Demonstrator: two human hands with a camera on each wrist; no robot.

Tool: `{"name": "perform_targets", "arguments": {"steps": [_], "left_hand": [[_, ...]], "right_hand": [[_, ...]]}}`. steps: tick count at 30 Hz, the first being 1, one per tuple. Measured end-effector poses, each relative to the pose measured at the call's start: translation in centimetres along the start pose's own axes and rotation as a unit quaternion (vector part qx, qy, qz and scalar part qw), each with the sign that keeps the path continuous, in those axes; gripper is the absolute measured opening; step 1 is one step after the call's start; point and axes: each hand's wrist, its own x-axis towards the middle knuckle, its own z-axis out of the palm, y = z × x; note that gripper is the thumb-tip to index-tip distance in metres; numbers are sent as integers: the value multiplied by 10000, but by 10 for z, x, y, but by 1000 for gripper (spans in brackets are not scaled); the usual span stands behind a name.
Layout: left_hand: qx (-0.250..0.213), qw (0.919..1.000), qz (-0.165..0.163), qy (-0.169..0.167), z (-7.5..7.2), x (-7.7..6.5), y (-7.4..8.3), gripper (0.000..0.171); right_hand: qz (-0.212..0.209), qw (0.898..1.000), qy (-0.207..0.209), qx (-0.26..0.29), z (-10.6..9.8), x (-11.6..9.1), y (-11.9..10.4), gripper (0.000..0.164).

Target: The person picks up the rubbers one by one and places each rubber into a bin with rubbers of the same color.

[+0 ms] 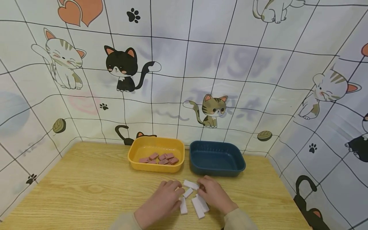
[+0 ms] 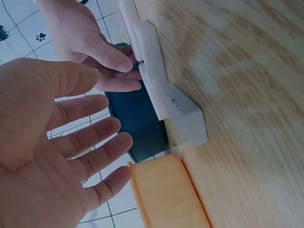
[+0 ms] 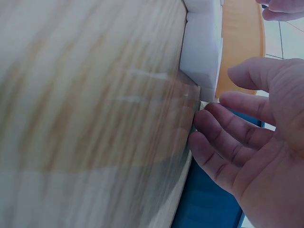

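Observation:
Several white rectangular blocks (image 1: pixel 197 207) lie loosely grouped on the wooden table, some side by side. My left hand (image 1: pixel 164 199) is at their left, fingers apart and slightly bent; in the left wrist view the palm (image 2: pixel 28 137) holds nothing. On the other side my right hand (image 1: pixel 214 194) has its fingertips close to the upper block (image 1: pixel 190 184). Seen from the right wrist, the fingers of that hand (image 3: pixel 266 142) are loosely bent beside a white block (image 3: pixel 202 47), with no block in the grasp. Whether the fingertips touch it I cannot tell.
Behind the hands stand a yellow tray (image 1: pixel 156 168) with several pinkish-brown blocks (image 1: pixel 163 157) and, to its right, a dark blue tray (image 1: pixel 217 172) with no blocks visible inside. A cat-patterned cloth (image 1: pixel 169 64) rises behind the table (image 1: pixel 86 191) and along its sides.

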Motion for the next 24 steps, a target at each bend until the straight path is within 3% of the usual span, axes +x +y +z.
{"name": "perform_targets", "arguments": {"steps": [9,15,24], "left_hand": [[-1,9999,125,-19,3,1,3,22],[-67,9997,48,-220,7,5,6,21],[-198,9998,-6,86,13,11,9,6]], "right_hand": [[-1,9993,-305,-213,0,8,-1,11],[65,9991,-321,-282,2,14,0,12],[110,9989,-201,-402,3,17,-2,9]]}}
